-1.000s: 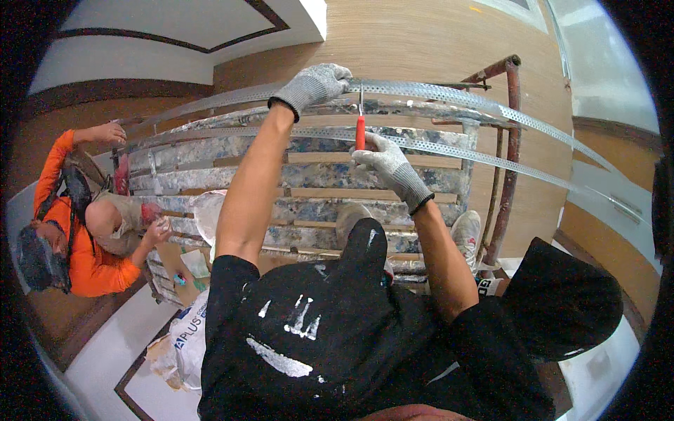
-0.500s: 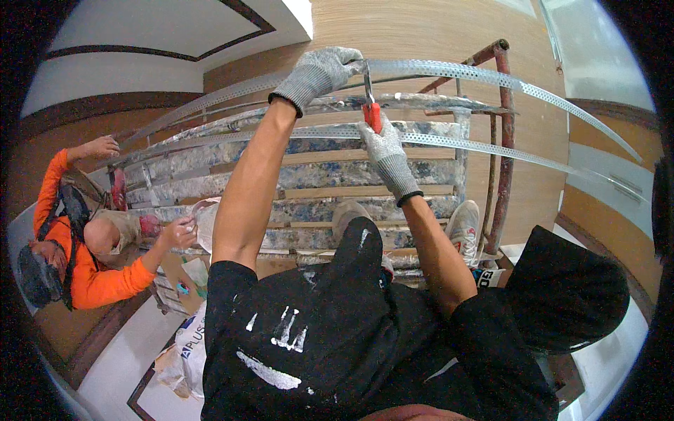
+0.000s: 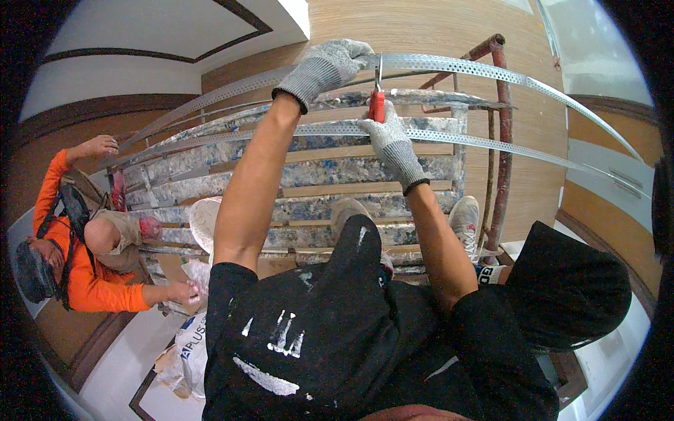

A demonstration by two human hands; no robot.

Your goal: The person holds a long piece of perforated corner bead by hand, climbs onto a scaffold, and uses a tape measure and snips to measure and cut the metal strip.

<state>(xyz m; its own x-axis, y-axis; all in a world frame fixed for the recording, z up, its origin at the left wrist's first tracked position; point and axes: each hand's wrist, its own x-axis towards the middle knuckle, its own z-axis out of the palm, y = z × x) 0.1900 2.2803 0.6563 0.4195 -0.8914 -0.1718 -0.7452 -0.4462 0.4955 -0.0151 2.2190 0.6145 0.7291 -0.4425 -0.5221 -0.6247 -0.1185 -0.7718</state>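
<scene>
My left hand (image 3: 330, 67), in a grey knit glove, is closed on a long perforated metal strip (image 3: 449, 64) beyond the scaffold planks. In my right hand (image 3: 394, 144), gloved alike, is a pair of red-handled snips (image 3: 377, 105). Their blades point away from me and cross the strip just right of my left fingers; whether they are closed on the metal I cannot tell. A second perforated strip (image 3: 477, 142) runs nearer to me, passing at my right hand; the contact there is unclear. Both strips bow down toward their ends.
Paint-spattered planks (image 3: 330, 172) lie under my feet, with a rusty red pipe frame (image 3: 500, 140) at the right. At the left, a co-worker in an orange shirt (image 3: 105, 288) crouches beside the strips' far ends. A white sack (image 3: 193, 354) stands below; a black hood-like shape (image 3: 569, 295) is at right.
Both my hands and the snips have shifted slightly right and away from me along the farther strip. The co-worker's nearer hand has moved down toward the white sack.
</scene>
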